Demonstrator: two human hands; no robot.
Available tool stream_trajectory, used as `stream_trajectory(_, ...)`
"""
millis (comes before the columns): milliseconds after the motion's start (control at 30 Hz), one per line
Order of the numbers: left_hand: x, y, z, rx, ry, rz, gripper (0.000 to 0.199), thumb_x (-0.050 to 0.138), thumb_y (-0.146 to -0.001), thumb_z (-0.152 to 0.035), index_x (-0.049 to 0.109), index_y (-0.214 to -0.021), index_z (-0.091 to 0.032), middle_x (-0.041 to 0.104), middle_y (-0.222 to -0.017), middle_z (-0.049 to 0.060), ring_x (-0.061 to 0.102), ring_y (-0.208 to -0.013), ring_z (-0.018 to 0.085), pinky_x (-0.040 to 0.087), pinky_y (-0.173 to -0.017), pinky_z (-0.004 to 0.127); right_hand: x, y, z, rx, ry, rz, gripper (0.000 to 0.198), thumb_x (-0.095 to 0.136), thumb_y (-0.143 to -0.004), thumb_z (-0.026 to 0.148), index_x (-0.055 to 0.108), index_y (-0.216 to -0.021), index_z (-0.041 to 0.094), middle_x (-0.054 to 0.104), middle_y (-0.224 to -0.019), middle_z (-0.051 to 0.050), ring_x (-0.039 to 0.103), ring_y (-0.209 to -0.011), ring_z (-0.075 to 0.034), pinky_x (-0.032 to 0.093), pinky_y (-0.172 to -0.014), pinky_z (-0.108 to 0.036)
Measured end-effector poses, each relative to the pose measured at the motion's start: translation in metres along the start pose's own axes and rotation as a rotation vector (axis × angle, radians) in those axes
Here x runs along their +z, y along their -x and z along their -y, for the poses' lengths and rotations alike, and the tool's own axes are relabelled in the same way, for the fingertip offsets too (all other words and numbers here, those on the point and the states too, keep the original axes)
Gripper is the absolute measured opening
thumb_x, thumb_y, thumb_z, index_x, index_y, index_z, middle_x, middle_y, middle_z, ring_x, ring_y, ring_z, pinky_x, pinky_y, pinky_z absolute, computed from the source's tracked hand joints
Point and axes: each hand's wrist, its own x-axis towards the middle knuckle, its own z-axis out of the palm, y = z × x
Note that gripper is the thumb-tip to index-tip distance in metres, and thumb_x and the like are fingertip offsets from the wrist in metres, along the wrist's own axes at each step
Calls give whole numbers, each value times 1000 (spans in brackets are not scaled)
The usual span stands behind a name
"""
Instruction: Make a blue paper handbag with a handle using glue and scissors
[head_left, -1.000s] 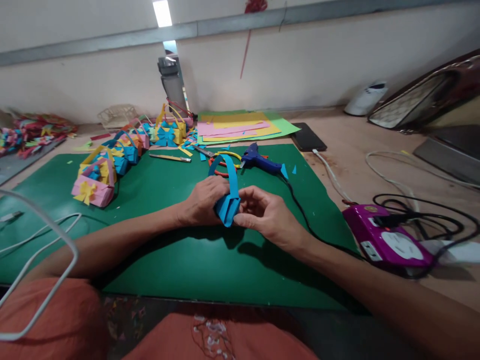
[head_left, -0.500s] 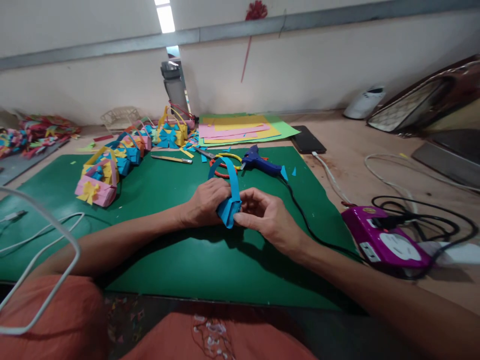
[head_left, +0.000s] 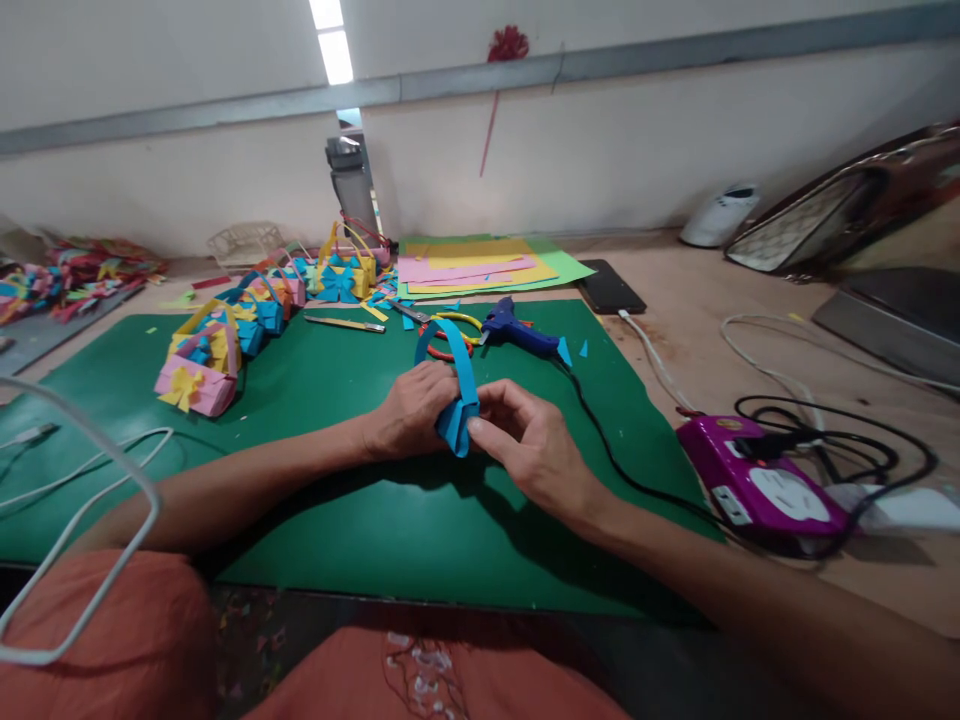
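A small blue paper basket (head_left: pixel 455 425) with a tall looped handle is held above the green cutting mat (head_left: pixel 315 540). My left hand (head_left: pixel 415 408) is closed around its left side and hides most of the body. From the right, my right hand (head_left: pixel 536 440) pinches the basket's near end between thumb and fingers. Behind the handle lie scissors (head_left: pixel 471 322) with red and yellow grips and a blue glue gun (head_left: pixel 521 328). A craft knife (head_left: pixel 345 324) rests farther left on the mat.
Finished paper baskets (head_left: pixel 199 375) with bows line the mat's left side. Coloured paper sheets (head_left: pixel 487 265) and a phone (head_left: pixel 611 287) lie at the back. A purple power strip (head_left: pixel 757 490) with black cords sits at right. A white cable (head_left: pixel 142 480) loops across the left.
The view has shifted slightly, the background sitting a little lower. Both hands keep the same hold on the blue paper basket, which has barely moved.
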Motion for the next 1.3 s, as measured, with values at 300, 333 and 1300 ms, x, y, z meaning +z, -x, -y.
stream_trajectory(300, 1, 2, -2, -26, -20, 24, 12, 49, -80, -29, 46, -82, -18, 62, -71, 5, 59, -67, 18, 49, -60, 31, 2, 0, 2, -45, 103, -54, 5, 52, -79, 21, 54, -76, 18, 56, -63, 2, 53, -60, -11, 46, -58, -26)
stream_trajectory(333, 1, 2, -2, -28, -19, 25, 12, 49, -80, -29, 46, -83, -18, 62, -72, 5, 59, -67, 17, 49, -61, 31, 2, 0, 1, -43, 93, -53, 6, 52, -80, 22, 54, -75, 18, 56, -63, 2, 53, -60, -11, 46, -58, -26)
stream_trajectory(1300, 1, 4, -1, -81, 79, 5, 18, 55, -78, -33, 49, -82, -17, 61, -68, 5, 59, -66, 18, 50, -60, 32, -4, 0, 1, -151, 173, -20, 3, 56, -78, 19, 59, -80, 19, 62, -76, -1, 57, -69, -14, 47, -67, -28)
